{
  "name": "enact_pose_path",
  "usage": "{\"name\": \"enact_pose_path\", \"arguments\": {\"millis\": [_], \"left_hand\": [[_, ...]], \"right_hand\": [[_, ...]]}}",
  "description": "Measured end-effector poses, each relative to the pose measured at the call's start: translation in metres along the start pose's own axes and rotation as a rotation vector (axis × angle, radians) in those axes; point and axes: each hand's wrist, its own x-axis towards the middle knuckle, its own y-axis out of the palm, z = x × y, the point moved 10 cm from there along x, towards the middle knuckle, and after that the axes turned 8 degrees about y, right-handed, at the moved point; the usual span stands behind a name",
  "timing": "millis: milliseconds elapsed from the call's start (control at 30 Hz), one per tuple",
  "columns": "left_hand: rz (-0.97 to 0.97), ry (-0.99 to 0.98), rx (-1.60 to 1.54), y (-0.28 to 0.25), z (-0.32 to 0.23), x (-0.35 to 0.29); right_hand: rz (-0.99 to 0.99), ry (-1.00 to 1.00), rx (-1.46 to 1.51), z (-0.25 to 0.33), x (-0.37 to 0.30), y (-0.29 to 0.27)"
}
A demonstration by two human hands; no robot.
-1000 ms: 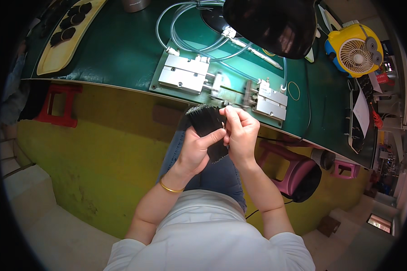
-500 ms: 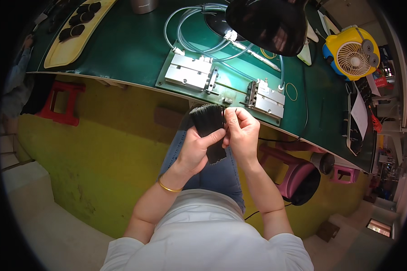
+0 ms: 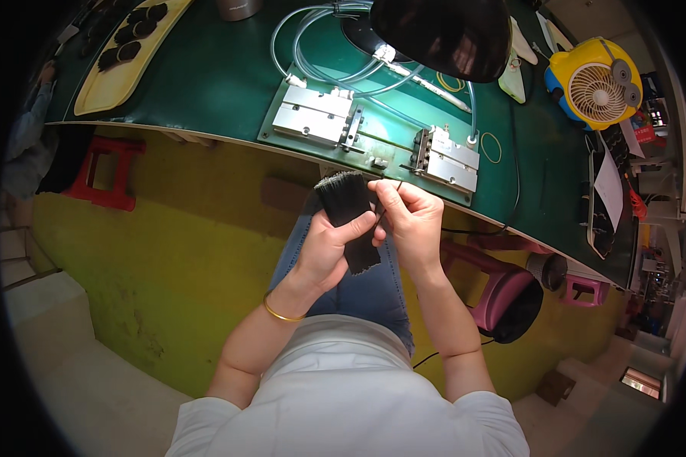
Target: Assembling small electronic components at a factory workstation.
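Note:
My left hand (image 3: 325, 250) is wrapped round a thick bundle of thin black strands (image 3: 344, 199), with the thumb lying across it. The bundle's ends look pale at top and bottom, and it tilts slightly over my lap. Close against its right side, my right hand (image 3: 415, 221) pinches one thin dark strand (image 3: 400, 185) between thumb and fingertips. Some of the fingers behind the bundle are hidden. Just beyond the hands, at the bench edge, stands a fixture with a left metal block (image 3: 311, 116) and a right metal block (image 3: 450, 163) on a green plate.
Clear air tubes (image 3: 301, 57) loop behind the fixture under a black lamp shade (image 3: 442, 38). A yellow tray (image 3: 103, 93) with black bundles lies far left on the green bench (image 3: 198, 84). At right stand a yellow fan (image 3: 598, 84) and a pink stool (image 3: 495, 293).
My right hand has shifted slightly right, away from the bundle, with the strand in its fingertips. My left hand has stayed nearly in place, holding the bundle.

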Motion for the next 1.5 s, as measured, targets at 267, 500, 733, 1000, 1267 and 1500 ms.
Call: {"name": "enact_pose_path", "arguments": {"millis": [267,500,733,1000,1267,1500], "left_hand": [[0.039,0.085,0.056,-0.001,-0.003,0.007],[0.024,0.096,0.037,-0.004,0.000,0.010],[0.009,0.082,0.015,-0.007,0.000,0.013],[0.028,0.067,0.027,-0.009,0.000,0.015],[0.026,0.062,0.013,-0.006,-0.001,0.016],[0.028,0.058,0.052,-0.007,0.000,0.016]], "right_hand": [[-0.013,-0.012,-0.065,-0.004,0.007,-0.001],[-0.045,-0.009,-0.055,-0.006,0.013,-0.002],[-0.089,-0.031,-0.035,-0.006,0.014,-0.002],[-0.147,-0.057,-0.031,-0.004,0.014,-0.004],[-0.129,-0.031,-0.029,-0.004,0.016,-0.004],[-0.120,0.003,-0.003,-0.007,0.017,-0.006]]}}
